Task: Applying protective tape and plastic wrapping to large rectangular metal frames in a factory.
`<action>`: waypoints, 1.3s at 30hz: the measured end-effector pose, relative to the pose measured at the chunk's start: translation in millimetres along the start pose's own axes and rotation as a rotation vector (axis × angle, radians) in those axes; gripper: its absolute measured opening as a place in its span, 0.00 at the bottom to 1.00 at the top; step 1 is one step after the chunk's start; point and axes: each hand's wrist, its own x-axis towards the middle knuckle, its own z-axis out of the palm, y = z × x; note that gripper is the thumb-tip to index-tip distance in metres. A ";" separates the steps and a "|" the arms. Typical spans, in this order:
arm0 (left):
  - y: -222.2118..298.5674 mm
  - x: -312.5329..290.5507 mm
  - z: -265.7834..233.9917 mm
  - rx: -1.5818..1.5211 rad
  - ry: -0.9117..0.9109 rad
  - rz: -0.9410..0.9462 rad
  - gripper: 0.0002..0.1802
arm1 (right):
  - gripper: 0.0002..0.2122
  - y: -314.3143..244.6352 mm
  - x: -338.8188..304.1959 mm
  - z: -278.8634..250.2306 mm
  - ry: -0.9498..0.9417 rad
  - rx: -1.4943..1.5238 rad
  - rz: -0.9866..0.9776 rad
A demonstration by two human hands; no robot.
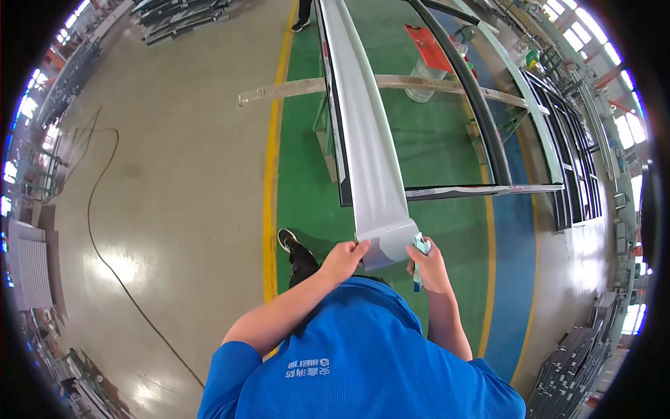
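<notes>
A wide strip of whitish-grey film [370,133] runs away from me along the left bar of a dark metal frame [453,191]. Its near end curls over in front of my body. My left hand [345,261] pinches the left edge of that end between thumb and fingers. At the opposite edge, my right hand [430,267] is closed around a slim pale-blue and dark-blue object [421,246], whose exact kind I cannot make out. The right fingers also lie against the film's edge, partly hidden behind it.
A plastic-wrapped crossbar [293,89] supports the frame and juts out left. Beneath, a white bucket [421,82] stands near a red clipboard-like board [427,46]. More dark frames [569,153] lie to the right. A cable [105,260] snakes over the left floor. Another person's shoe [301,25] shows far ahead.
</notes>
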 end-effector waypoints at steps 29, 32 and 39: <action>-62.5 36.4 -2.5 -0.607 -0.119 -0.266 0.18 | 0.12 60.9 36.6 1.2 -0.096 -0.102 0.080; -66.4 41.5 -0.9 -0.603 -0.118 -0.291 0.17 | 0.12 61.1 38.0 2.4 -0.076 -0.123 0.086; -66.9 49.7 -5.7 -0.517 -0.119 -0.334 0.23 | 0.12 61.7 48.3 2.7 -0.067 -0.152 0.113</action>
